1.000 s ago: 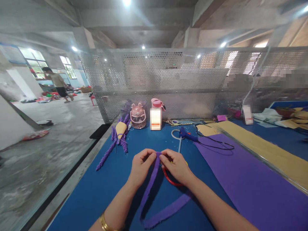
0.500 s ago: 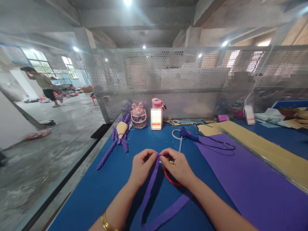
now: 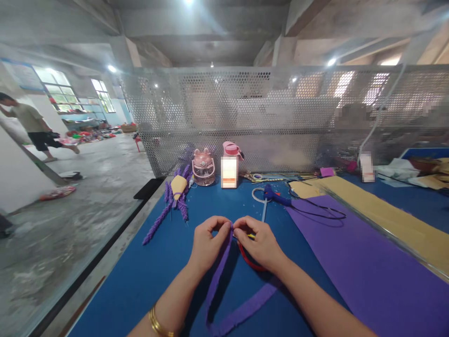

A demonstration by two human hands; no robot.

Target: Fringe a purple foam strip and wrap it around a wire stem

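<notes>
Your left hand (image 3: 207, 239), right hand (image 3: 257, 241) still pinching purple strip (image 3: 216, 278); upper length looks narrower than before; walking person (image 3: 30, 120) farther left.

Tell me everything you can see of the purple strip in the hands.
The purple strip is long, narrow and thin, with slightly ragged edges; it looks like paper or cloth, I can't tell which. The fingers of the left hand and right hand pinch it at the top. From there it slants down toward the wearer, bends near the picture's bottom edge, then runs up rightward until the right forearm hides it. Whether its lower stretch touches the blue table is unclear.
</notes>
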